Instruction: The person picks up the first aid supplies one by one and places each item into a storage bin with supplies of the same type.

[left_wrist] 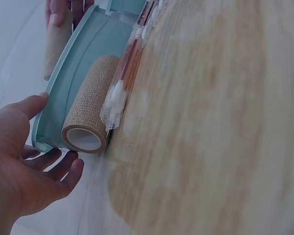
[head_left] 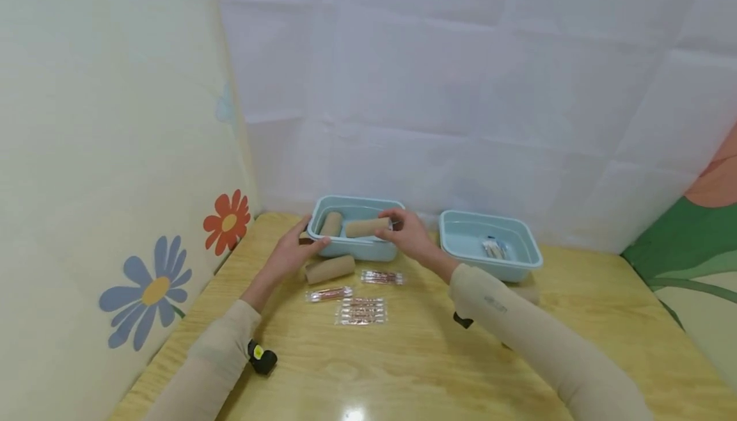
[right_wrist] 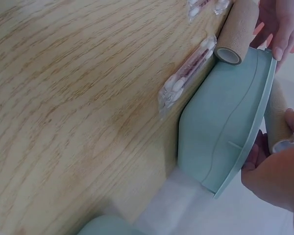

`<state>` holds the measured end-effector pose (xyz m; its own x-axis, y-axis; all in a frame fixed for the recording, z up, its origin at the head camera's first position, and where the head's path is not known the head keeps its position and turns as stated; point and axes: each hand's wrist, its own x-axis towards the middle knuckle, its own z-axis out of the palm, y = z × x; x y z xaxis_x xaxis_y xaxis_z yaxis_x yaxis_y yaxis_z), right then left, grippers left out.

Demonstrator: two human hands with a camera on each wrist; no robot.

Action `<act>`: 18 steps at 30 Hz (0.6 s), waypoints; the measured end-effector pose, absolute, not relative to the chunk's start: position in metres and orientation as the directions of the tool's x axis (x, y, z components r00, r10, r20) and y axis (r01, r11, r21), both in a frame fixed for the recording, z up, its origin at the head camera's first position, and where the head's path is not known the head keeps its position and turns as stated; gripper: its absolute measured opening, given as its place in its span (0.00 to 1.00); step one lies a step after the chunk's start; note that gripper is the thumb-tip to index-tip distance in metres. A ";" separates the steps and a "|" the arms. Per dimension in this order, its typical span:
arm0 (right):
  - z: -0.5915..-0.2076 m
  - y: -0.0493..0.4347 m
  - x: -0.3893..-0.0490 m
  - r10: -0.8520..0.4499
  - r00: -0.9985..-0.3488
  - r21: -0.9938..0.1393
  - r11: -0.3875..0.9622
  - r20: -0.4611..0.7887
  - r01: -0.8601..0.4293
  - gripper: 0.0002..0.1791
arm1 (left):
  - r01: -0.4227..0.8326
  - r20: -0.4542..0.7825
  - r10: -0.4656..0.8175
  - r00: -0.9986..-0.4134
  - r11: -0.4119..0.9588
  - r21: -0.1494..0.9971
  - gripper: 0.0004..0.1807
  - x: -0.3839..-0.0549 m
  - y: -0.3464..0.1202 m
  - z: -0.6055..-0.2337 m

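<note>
My right hand (head_left: 411, 235) pinches one end of a tan bandage roll (head_left: 367, 228), holding it level over the left light blue basin (head_left: 359, 251). The left hand (head_left: 290, 251) grips that basin's left corner, its thumb on the rim in the left wrist view and its other fingers around the outside. A second bandage roll (head_left: 331, 224) lies inside the basin at the left. Just in front, on the table, rests another bandage roll (left_wrist: 90, 105) with a white core. Clear packs of swabs with reddish-brown shafts (head_left: 382, 278) lie close by.
More swab packs (head_left: 361, 311) lie nearer on the wooden table (head_left: 368, 363). A second light blue basin (head_left: 483, 217) stands at the right with a small clear packet (head_left: 494, 248) inside. Partly hidden behind the right forearm is another tan roll (head_left: 525, 293). A white sheet hangs behind.
</note>
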<state>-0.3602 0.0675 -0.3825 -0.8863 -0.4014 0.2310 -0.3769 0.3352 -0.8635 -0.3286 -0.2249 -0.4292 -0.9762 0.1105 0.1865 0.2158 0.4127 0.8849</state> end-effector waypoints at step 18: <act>-0.389 0.049 -0.358 -0.396 -0.872 -0.793 0.412 0.287 -0.448 0.22 | 0.198 0.181 0.082 -0.980 0.421 0.885 0.51 -0.331 -0.219 -0.435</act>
<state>-0.3576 0.0489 -0.3886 -0.8723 -0.3956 0.2873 -0.4482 0.4122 -0.7932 -0.3315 -0.2192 -0.4345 -0.9801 0.0818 0.1807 0.1983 0.4207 0.8853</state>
